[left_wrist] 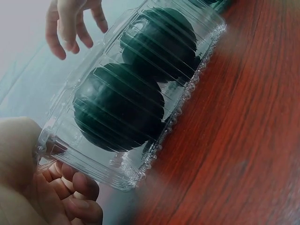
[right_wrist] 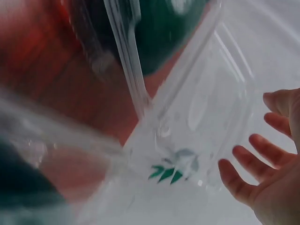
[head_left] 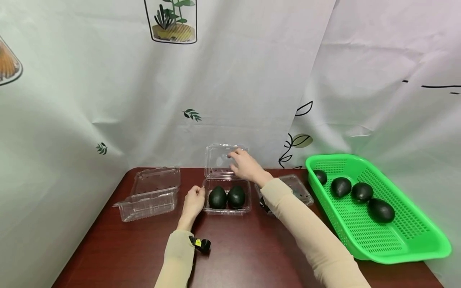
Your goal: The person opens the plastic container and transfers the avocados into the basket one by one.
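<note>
In the head view, a clear plastic clamshell container (head_left: 227, 211) stands at the middle of the table's far side. Two dark green avocados (head_left: 217, 197) lie side by side in its base, and its lid (head_left: 215, 161) is raised at the back. My left hand (head_left: 193, 202) pinches the left rim of the base; the left wrist view shows its fingers (left_wrist: 86, 185) curled below that rim. At the raised lid is my right hand (head_left: 246, 165), its fingers spread and loosely bent. The right wrist view shows nothing in that hand (right_wrist: 276, 164).
To the left stands another clear clamshell (head_left: 149, 205) with its lid raised. A further clamshell (head_left: 298, 189) is partly hidden behind my right forearm. At the right, a green plastic basket (head_left: 381, 245) holds several dark avocados (head_left: 381, 211). A patterned curtain (head_left: 230, 80) hangs behind the table.
</note>
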`<state>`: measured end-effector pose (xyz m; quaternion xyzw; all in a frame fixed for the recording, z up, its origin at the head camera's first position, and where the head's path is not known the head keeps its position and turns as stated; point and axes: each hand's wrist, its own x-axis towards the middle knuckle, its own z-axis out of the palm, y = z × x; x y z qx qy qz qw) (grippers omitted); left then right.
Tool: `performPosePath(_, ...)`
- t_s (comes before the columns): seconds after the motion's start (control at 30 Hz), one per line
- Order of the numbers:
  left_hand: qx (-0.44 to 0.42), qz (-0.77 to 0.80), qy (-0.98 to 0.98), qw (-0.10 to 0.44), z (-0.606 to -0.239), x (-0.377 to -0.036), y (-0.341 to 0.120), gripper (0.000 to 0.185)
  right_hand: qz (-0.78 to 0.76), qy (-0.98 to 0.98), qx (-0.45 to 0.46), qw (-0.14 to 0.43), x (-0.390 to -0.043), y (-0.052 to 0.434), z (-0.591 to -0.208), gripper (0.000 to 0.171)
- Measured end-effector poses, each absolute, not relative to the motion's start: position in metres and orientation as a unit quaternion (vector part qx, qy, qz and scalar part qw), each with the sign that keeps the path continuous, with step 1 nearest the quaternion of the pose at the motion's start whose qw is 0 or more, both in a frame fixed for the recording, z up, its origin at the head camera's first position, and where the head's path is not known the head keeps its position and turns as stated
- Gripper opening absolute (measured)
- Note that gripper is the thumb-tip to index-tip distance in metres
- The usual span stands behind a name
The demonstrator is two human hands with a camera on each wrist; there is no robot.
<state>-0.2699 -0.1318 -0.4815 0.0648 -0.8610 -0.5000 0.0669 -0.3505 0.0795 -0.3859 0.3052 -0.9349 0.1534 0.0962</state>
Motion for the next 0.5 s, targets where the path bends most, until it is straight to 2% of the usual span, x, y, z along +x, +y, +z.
performPosePath(0.13, 0.060, -0.502, -0.860, 0.064, -0.480, -0.270, -0.133, 0.026, 0.144, -0.928, 0.334, 0.077, -0.336, 0.070, -0.392, 0.033)
performPosePath(0.37, 0.062, -0.502, -0.860, 0.064, -0.482, -0.270, -0.133, 0.027, 0.122, -0.931, 0.345, 0.008, -0.308, 0.057, -0.403, 0.046)
performPosePath(0.5, 0.064, -0.498, -0.862, 0.065, -0.484, -0.269, -0.133, 0.027, 0.115, -0.929, 0.352, 0.007, -0.301, 0.052, -0.413, 0.042)
